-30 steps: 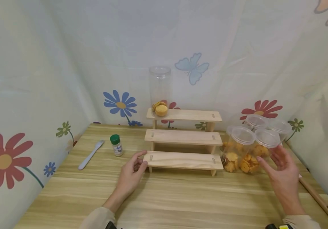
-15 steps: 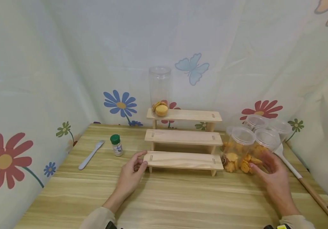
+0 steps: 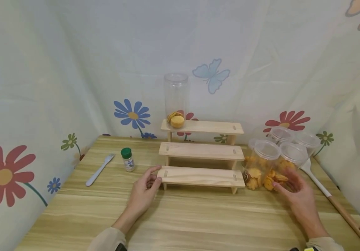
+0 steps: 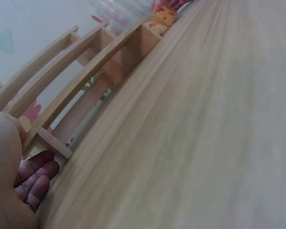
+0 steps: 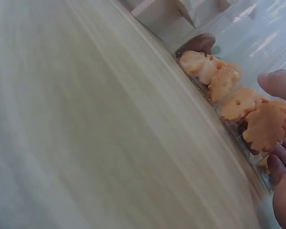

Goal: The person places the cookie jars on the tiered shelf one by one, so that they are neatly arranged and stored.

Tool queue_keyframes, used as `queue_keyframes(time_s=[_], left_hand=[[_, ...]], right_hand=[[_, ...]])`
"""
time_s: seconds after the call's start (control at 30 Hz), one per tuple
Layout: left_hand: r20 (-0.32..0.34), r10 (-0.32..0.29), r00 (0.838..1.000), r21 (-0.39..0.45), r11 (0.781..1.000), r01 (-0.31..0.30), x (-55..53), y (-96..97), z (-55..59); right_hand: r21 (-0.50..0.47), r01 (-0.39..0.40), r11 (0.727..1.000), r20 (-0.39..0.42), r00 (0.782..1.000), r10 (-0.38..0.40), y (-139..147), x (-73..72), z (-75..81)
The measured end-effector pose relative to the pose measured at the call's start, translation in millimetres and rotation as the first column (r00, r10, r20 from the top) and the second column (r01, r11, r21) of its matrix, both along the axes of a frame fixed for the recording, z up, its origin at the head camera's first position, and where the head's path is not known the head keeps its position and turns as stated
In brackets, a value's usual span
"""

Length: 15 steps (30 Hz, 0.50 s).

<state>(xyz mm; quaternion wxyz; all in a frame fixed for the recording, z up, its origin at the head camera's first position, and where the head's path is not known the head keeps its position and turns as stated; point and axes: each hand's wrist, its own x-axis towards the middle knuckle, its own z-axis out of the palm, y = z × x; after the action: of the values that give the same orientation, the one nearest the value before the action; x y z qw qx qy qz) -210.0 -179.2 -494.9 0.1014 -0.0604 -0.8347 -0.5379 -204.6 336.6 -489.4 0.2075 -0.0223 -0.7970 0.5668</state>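
A three-tier wooden stand (image 3: 202, 151) is in the middle of the table. My left hand (image 3: 143, 190) grips the left end of its lowest tier, thumb at the front edge; the left wrist view shows several fingers (image 4: 38, 179) curled below the board. To the right stand several clear jars of yellow-orange, flower-shaped biscuits. Low around the front right jar (image 3: 293, 151) my right hand (image 3: 304, 204) curls, its thumb (image 5: 276, 83) in front of the biscuits (image 5: 269, 124). On the top tier, at its left, a tall clear jar (image 3: 176, 92) holds a few round biscuits (image 3: 177, 121).
Left of the stand are a green-capped shaker (image 3: 128, 160) and a pale fork (image 3: 100, 169). A white spatula with a wooden handle (image 3: 347, 216) lies along the right table edge. Flowered cloth (image 3: 211, 31) hangs behind and at both sides.
My right hand has moved left and lower, from the right side of the front right jar to around its base. My left hand stays on the stand.
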Motion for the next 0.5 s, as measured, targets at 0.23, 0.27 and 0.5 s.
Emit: queue_keyframes(time_s=[0.23, 0.27, 0.5], left_hand=[[-0.009, -0.009, 1.000, 0.012, 1.000, 0.009, -0.9, -2.6, -2.3], [-0.008, -0.008, 1.000, 0.013, 1.000, 0.009, -0.8, -2.6, -2.4], [0.003, -0.008, 1.000, 0.007, 1.000, 0.008, -1.0, -0.8, -2.8]], right_hand=[[-0.024, 0.032, 0.999, 0.006, 0.999, -0.032, -2.0, -1.2, -0.1], [-0.045, 0.037, 0.998, 0.004, 0.999, -0.037, -2.0, -1.1, 0.0], [-0.127, 0.079, 0.989, -0.030, 0.996, -0.083, -2.4, 4.1, 7.0]])
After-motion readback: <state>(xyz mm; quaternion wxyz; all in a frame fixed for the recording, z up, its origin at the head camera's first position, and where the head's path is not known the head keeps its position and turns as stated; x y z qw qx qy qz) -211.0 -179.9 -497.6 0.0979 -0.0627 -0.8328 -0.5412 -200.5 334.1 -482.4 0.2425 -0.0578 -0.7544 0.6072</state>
